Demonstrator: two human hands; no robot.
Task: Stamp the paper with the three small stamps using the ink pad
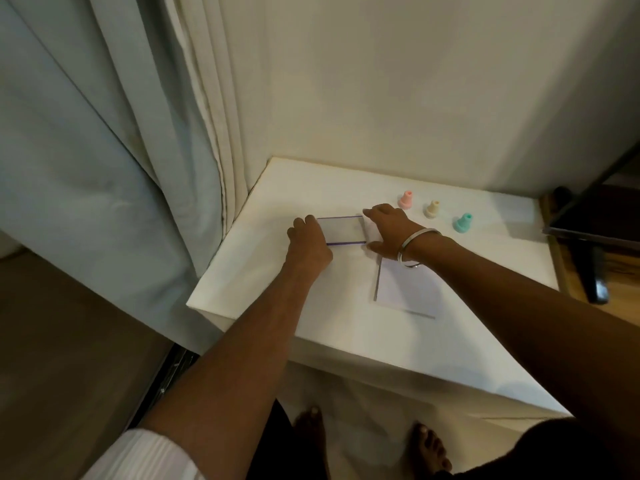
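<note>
Three stamps (431, 210) stand beside the right hand (389, 230).

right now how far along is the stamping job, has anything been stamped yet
Nothing looks stamped yet: the white sheet of paper shows no marks. In hand: the left hand and right hand both hold the clear purple-edged ink pad case, apparently opening it. Left: the pink, beige and teal small stamps stand untouched on the white table, each needing inking and pressing.
</note>
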